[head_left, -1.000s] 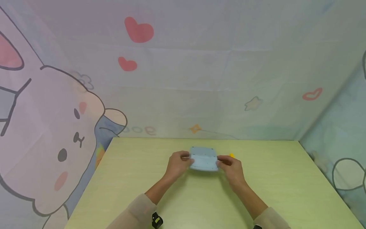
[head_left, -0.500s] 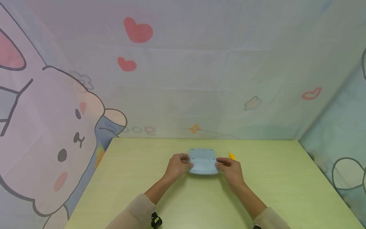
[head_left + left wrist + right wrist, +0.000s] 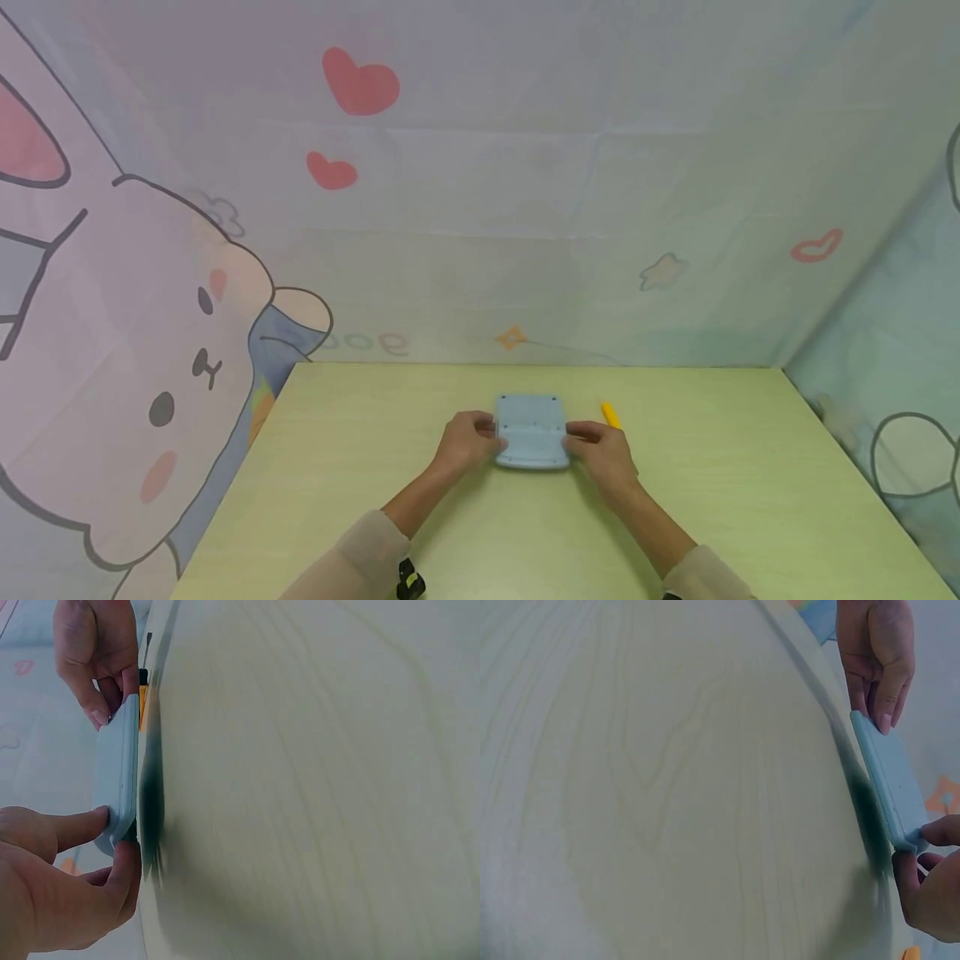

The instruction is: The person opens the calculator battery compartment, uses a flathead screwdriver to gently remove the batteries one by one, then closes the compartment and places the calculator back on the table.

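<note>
A light-blue flat plastic device (image 3: 532, 433) with small dark screw holes on its upward face is held level between both hands. My left hand (image 3: 463, 448) pinches its left edge, thumb on top and fingers below, as the left wrist view shows. On the opposite edge my right hand (image 3: 606, 457) grips it the same way, its thumb (image 3: 939, 831) on the upper face. A shadow lies under the device (image 3: 120, 765), and a narrow gap parts it from the tabletop. The device's lower face is hidden.
A screwdriver with a yellow handle (image 3: 611, 415) lies just beyond my right hand, partly covered by it; its thin shaft (image 3: 147, 649) shows in the left wrist view. The pale wooden table (image 3: 360, 433) ends at a printed cloth backdrop (image 3: 480, 208).
Both hands have brought the device lower and nearer to me, and it has tilted to lie flatter. More of the yellow screwdriver handle has come into sight.
</note>
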Available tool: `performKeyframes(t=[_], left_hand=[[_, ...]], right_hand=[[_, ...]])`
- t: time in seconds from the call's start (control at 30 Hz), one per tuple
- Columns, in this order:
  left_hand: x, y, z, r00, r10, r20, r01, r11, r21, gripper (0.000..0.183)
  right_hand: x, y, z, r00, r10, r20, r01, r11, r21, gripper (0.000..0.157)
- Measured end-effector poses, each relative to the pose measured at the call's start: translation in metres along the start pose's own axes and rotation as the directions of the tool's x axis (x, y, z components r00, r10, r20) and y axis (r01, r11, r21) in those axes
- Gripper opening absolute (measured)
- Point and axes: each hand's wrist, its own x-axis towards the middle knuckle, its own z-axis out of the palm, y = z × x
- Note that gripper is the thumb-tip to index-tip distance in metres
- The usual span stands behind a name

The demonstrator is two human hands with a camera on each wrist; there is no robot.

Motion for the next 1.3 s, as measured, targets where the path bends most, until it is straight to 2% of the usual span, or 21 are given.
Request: performKeyframes(t=[0.47,0.67,1.0,1.3], left_hand=[[-0.003,-0.009,0.007,1.000,0.011,-0.002,-0.011,0.999,0.042,0.052],[-0.004,-0.011,0.009,1.000,0.011,0.001,-0.011,0.999,0.052,0.050],[-0.002,-0.011,0.007,0.998,0.050,0.034,-0.052,0.996,0.075,0.047],[0.001,-0.009,0.003,0.996,0.055,0.065,-0.062,0.993,0.102,0.047]], right_hand=[[-0.003,0.010,0.005,1.000,0.027,-0.002,-0.027,0.997,-0.076,0.029],[-0.005,0.010,0.007,1.000,0.028,-0.007,-0.028,0.997,-0.077,0.030],[-0.006,0.009,0.009,1.000,0.015,-0.005,-0.016,0.996,-0.088,0.031],[-0.006,0.008,0.010,1.000,0.015,0.017,-0.013,0.995,-0.099,0.041]])
